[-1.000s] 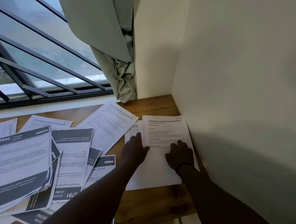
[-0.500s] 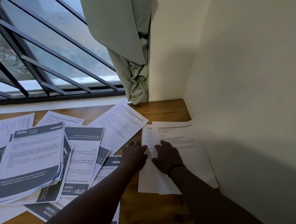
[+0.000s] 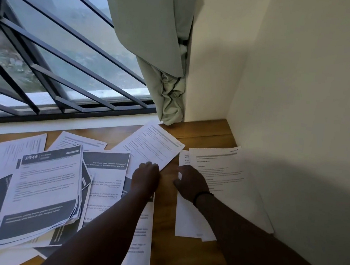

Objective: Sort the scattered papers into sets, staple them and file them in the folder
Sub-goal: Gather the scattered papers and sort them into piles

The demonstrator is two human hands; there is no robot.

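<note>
Printed papers (image 3: 42, 186) lie scattered over a wooden desk (image 3: 165, 221) (several overlap). The right hand (image 3: 190, 184) rests with spread fingers on a small white stack (image 3: 229, 180) beside the wall (image 3: 301, 101). The left hand (image 3: 145, 177), apart from it, touches a tilted sheet (image 3: 153, 147). Behind are a barred window (image 3: 48, 60) and a green curtain (image 3: 157, 45).

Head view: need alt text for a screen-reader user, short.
A person's left hand touches the corner of a slanted white sheet while the right hand rests on a small paper pile beside the wall. Printed pages, one numbered 2946, lie scattered over a wooden desk below a barred window.
</note>
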